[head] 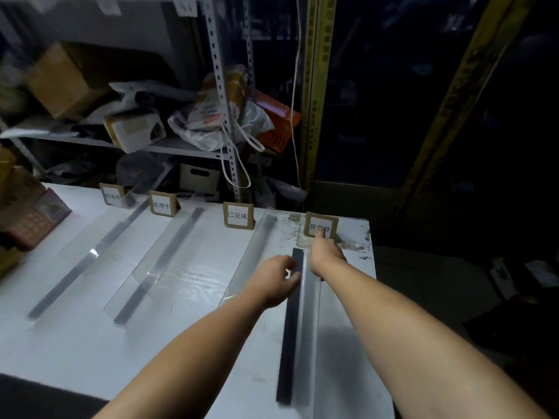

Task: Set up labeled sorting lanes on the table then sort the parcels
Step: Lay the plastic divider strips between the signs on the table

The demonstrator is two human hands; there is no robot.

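On the white table lie several clear plastic lane dividers with dark strips. Four cardboard label cards stand along the far edge. My right hand reaches forward, and its fingertips touch the rightmost label card. My left hand grips the upper part of the rightmost divider, fingers curled over its dark strip. The third card stands left of that, with another divider beside it. Two more cards and two dividers fill the left half.
A metal shelf behind the table holds cardboard boxes, plastic bags and parcels. More boxes sit at the table's left end. The table's right edge drops off to a dark floor; yellow-striped posts stand behind.
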